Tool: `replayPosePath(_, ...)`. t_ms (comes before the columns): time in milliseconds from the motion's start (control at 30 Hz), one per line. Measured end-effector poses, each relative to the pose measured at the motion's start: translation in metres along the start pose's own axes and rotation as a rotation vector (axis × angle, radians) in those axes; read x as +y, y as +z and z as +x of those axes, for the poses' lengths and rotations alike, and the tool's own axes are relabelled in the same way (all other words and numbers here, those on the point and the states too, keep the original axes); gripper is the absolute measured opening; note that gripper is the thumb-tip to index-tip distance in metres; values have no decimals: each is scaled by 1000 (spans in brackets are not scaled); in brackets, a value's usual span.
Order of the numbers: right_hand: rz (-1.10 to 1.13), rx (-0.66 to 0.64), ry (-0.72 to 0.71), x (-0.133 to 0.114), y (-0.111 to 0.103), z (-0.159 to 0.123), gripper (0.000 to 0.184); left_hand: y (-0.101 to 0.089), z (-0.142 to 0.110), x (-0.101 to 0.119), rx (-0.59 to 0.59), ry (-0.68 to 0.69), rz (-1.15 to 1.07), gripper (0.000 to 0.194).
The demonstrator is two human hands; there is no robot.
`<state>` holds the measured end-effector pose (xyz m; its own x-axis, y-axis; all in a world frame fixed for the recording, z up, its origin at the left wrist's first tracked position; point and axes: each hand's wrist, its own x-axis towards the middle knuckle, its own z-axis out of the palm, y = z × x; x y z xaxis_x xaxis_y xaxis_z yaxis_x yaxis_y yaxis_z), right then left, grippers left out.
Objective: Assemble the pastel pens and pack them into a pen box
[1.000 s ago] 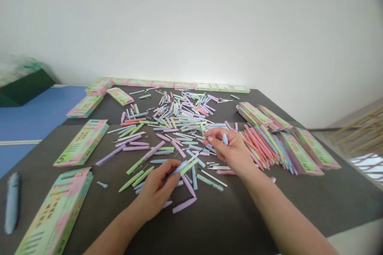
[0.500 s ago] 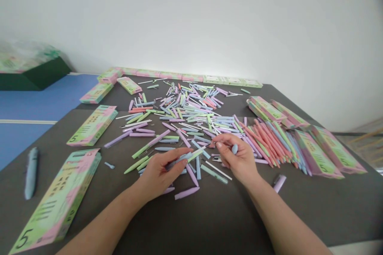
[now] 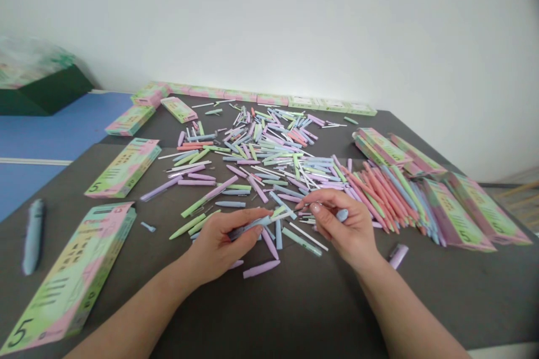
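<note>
My left hand [image 3: 221, 244] is closed on a light blue pen barrel [image 3: 261, 221], with a pale refill tip [image 3: 287, 215] sticking out toward the right. My right hand [image 3: 347, 230] pinches something small and thin, too fine to make out, close to that tip. A light blue rounded pen piece [image 3: 342, 215] is also tucked in its curled fingers. Below and between the hands lie a purple pen barrel [image 3: 261, 269], a green pen part [image 3: 302, 242] and a white refill [image 3: 309, 236]. Beyond them spreads a loose heap of pastel pen parts [image 3: 269, 146].
Coral, blue and green pens [image 3: 385, 196] are gathered at right beside several printed pen boxes [image 3: 455, 219]. More boxes [image 3: 71, 275] lie at left and along the back edge. A thick blue pen-like object [image 3: 33, 238] lies far left. A dark green bin [image 3: 46, 92] stands on a blue table [image 3: 37, 137].
My right hand has shifted slightly right and down, its pinched fingers still near the refill tip. My left hand keeps its hold on the blue barrel. The camera view has shifted a little.
</note>
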<state>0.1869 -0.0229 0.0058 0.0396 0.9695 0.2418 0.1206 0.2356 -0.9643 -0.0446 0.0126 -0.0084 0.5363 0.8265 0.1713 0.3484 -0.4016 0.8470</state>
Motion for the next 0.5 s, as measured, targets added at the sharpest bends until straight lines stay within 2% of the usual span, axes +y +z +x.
replayPosePath(500, -147, 5, -50, -5, -1, 0, 12, -1, 2, 0, 8, 6, 25, 31)
